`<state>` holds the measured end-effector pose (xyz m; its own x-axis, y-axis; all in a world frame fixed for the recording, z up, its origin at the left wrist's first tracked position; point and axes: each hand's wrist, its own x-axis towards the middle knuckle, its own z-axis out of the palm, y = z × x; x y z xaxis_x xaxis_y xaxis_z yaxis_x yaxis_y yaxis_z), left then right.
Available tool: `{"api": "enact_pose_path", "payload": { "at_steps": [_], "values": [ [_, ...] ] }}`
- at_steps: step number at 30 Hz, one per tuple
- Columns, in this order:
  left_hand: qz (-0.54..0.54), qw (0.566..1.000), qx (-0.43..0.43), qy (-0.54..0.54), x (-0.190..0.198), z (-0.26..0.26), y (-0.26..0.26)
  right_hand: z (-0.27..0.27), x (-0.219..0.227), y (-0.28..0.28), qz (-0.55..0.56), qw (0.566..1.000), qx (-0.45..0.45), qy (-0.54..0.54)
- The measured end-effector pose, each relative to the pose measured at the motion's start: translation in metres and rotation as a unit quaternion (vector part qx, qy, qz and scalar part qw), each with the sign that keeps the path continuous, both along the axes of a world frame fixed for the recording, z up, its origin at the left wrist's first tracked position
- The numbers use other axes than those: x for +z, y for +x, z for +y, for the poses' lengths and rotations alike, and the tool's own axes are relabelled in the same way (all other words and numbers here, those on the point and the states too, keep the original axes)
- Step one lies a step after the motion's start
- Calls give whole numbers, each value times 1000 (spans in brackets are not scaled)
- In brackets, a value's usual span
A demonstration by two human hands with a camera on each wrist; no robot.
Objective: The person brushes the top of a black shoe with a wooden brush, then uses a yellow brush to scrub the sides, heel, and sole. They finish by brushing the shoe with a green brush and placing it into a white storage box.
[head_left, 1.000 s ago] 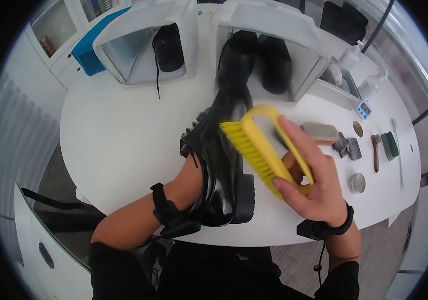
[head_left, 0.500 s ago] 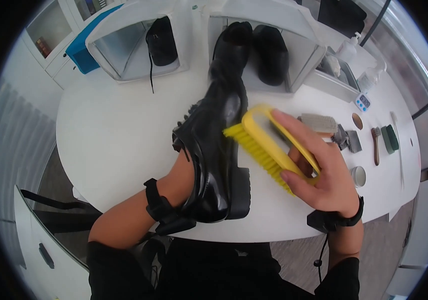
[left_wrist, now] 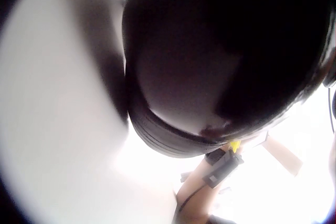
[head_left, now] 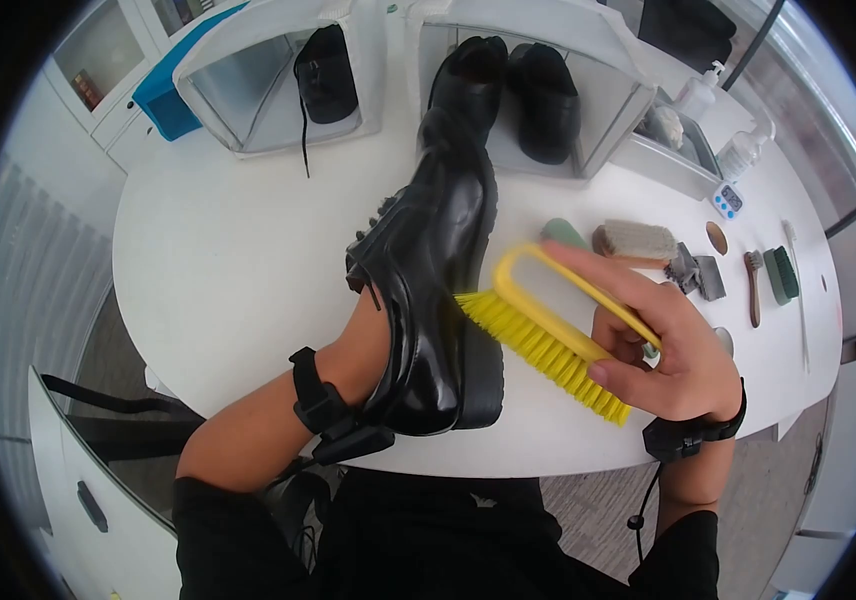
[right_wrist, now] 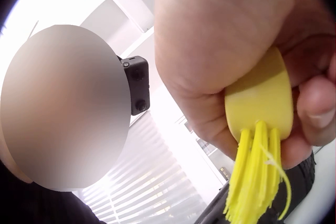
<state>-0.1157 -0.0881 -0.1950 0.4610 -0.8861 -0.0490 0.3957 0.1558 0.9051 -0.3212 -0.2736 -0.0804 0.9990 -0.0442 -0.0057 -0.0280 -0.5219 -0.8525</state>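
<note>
A glossy black lace-up shoe [head_left: 435, 250] is held up at a slant over the table. The left hand [head_left: 366, 335] reaches into its opening, so the fingers are hidden. In the left wrist view the shoe [left_wrist: 184, 71] fills most of the picture. Beside the sole, the right hand [head_left: 673, 345] grips a yellow brush [head_left: 548, 320] by its looped handle. The brush's yellow bristles point down and left, their front end close to the shoe's side; contact is unclear. The right wrist view shows the right hand [right_wrist: 226, 35] curled round the brush [right_wrist: 260, 95].
Two white open boxes stand at the back, one with a black shoe [head_left: 328, 75], the other with black shoes [head_left: 545, 105]. On the right lie a beige brush [head_left: 635, 242], a small wooden brush [head_left: 753, 290], a green block [head_left: 780, 275], a timer [head_left: 727, 201], a metal tray and pump bottles.
The right hand and brush have moved right and down from the shoe's upper side. The shoe has shifted slightly left and up in view. A green object behind the brush now shows more.
</note>
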Motion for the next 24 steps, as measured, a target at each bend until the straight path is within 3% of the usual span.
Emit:
{"api": "enact_pose_path", "payload": {
  "at_steps": [1, 6, 8, 10, 12, 15, 24],
  "values": [
    [-95, 995, 6, 4, -3, 0, 0, 1, -1, -1, 1, 1000, -8, 5],
    [-71, 997, 13, 27, -9, 2, 1, 17, -2, 3, -41, 997, -30, -61],
    [-61, 998, 5, 30, -6, 4, 0, 25, -13, 8, -101, 986, -106, -84],
    [122, 991, -25, 48, 4, 6, -2, 31, -17, 12, -116, 980, -139, -79],
    [135, 989, -32, 44, 6, 7, -2, 33, -12, 11, -112, 981, -145, -65],
    [156, 986, -44, 37, 6, 6, -3, 36, 1, 7, -15, 994, -106, 15],
    [75, 996, -41, -2, -8, 1, 2, 37, 0, 0, -64, 992, -76, -78]
  ]
}}
